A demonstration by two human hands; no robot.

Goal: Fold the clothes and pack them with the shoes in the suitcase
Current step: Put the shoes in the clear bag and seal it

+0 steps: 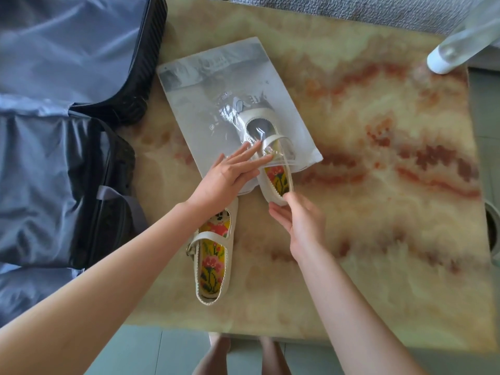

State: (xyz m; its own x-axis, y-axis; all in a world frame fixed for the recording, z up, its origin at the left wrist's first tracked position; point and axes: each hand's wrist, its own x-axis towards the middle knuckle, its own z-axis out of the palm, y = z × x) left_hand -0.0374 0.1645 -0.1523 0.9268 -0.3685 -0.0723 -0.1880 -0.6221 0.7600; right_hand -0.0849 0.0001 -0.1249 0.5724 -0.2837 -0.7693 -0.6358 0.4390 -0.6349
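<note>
Near shoe: the loose shoe [213, 266], cream with a strap and a yellow floral insole, lies flat on the surface [378, 212], toe pointing away. It sits under the left forearm and neither hand touches it.
Right side: the right hand [300, 223] is just right of the loose shoe's toe. Its thumb and curled fingers pinch the heel of the second shoe [276, 182].
Shoe in hand: the second shoe lies toe-first through the bag's mouth, with the front and strap inside and the heel and part of the insole outside.
Left side: the left hand [224, 180] is just left of that shoe. Its fingers are straight and spread, lying on the bag's open edge with the fingertips touching the plastic over the strap.
Bag: the plastic bag [205, 104] is clear and frosted and lies flat, angled to the far left. It holds only the front of the second shoe.
Case: the suitcase [151, 50] lies open at the left edge, dark-shelled, and both halves show grey-blue lining. What is beneath the lining cannot be told.
Far right: a white-based object [443, 59] stands at the surface's corner.
</note>
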